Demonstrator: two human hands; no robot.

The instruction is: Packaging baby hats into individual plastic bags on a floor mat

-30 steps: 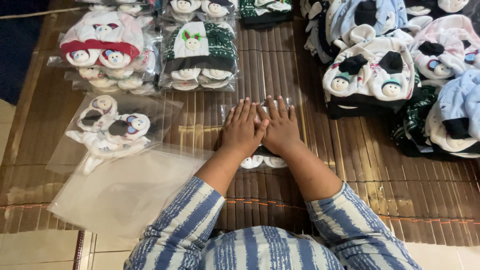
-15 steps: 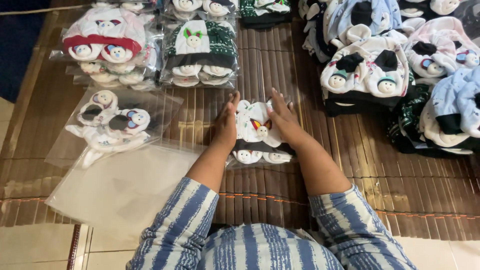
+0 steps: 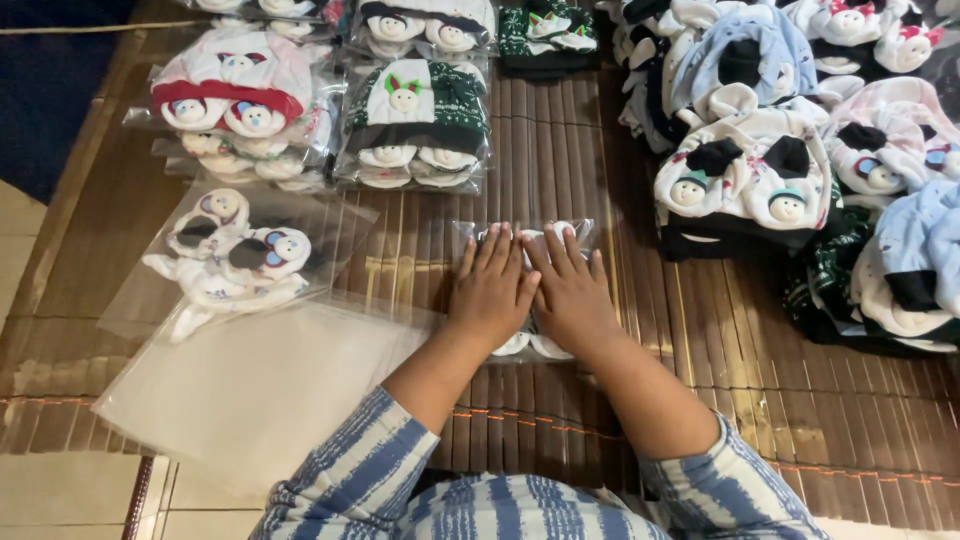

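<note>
A clear plastic bag [image 3: 575, 229] with a small white baby garment set inside lies on the brown slatted mat [image 3: 560, 140] in front of me. My left hand [image 3: 490, 290] and my right hand [image 3: 568, 290] lie flat on top of it, side by side, fingers spread and pointing away from me. The hands cover most of the bag; only its top edge and white bits at the near end show.
Bagged sets with doll faces are stacked at the back left [image 3: 240, 100] and back centre [image 3: 415, 120]. One bagged set [image 3: 235, 255] lies left, over a pile of empty clear bags [image 3: 250, 390]. Unbagged sets are heaped at the right [image 3: 760, 180].
Half a second ago my hands were apart at the sides of the bag with the garment showing between them. Now they are back together, flat on top of it.
</note>
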